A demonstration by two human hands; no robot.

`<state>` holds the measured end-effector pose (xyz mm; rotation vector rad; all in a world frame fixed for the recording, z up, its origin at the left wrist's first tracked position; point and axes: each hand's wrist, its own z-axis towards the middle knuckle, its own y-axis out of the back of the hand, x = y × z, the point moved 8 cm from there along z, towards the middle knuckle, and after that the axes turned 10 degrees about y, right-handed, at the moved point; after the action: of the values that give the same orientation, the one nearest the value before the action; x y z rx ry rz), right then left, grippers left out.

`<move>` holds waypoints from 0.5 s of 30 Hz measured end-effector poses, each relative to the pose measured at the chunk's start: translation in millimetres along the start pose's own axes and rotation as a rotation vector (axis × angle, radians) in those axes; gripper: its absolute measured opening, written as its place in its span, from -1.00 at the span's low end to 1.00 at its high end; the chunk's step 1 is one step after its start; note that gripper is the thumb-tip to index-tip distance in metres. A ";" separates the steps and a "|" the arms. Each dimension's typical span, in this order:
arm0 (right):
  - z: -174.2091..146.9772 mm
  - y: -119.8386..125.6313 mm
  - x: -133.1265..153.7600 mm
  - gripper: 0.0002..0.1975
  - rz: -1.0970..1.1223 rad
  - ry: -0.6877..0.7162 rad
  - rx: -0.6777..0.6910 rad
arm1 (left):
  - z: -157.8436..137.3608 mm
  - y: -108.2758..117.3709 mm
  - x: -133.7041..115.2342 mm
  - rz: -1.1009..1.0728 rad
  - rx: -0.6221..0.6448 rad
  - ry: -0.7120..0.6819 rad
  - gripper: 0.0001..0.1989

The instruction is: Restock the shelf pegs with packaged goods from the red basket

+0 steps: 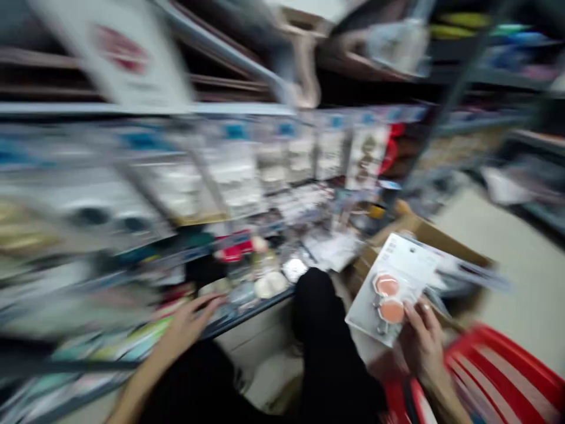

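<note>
My right hand (pixel 424 334) pinches the lower right edge of a carded pack of hooks (pixel 362 309). The white card carries two round, orange-pink pieces with silvery hook-like metal parts beneath them. My left hand (pixel 190 323) reaches to the front of the low shelf (pixel 251 309), fingers stretched and apart, with nothing visible in it. Close to its fingertips lie blurred small packages, among them pale round pieces (pixel 270 285). Whether the fingertips touch any of them is too smeared to tell.
Rows of hanging packs (pixel 233 171) fill the rack ahead. A cardboard box (pixel 459 238) stands behind the held card, and a red slatted basket (pixel 507 365) sits at the lower right. My black-clothed knee (pixel 320 318) is close to the shelf edge. Metal shelving (pixel 459 88) rises at the right.
</note>
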<state>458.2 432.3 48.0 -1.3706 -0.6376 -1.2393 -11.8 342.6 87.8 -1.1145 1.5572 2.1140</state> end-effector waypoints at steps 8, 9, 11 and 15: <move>-37.3 -388.1 60.0 -0.79 0.433 0.409 0.641 | 16.3 154.1 -96.8 -0.512 -0.360 -0.367 -0.49; -49.2 -413.2 61.0 -0.81 0.426 0.457 0.688 | 16.5 163.9 -94.2 -0.488 -0.484 -0.391 -0.55; -70.5 -444.5 48.0 -0.81 0.373 0.517 0.767 | 12.7 171.5 -74.2 -0.430 -0.702 -0.391 -0.63; -98.1 -463.5 -3.1 -0.80 0.310 0.495 0.885 | 14.4 155.4 -4.4 -0.428 -0.800 -0.248 -0.64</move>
<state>8.8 447.3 197.2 -0.3792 -0.4963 -0.8237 -112.6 298.3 198.4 -1.1886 0.2852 2.4618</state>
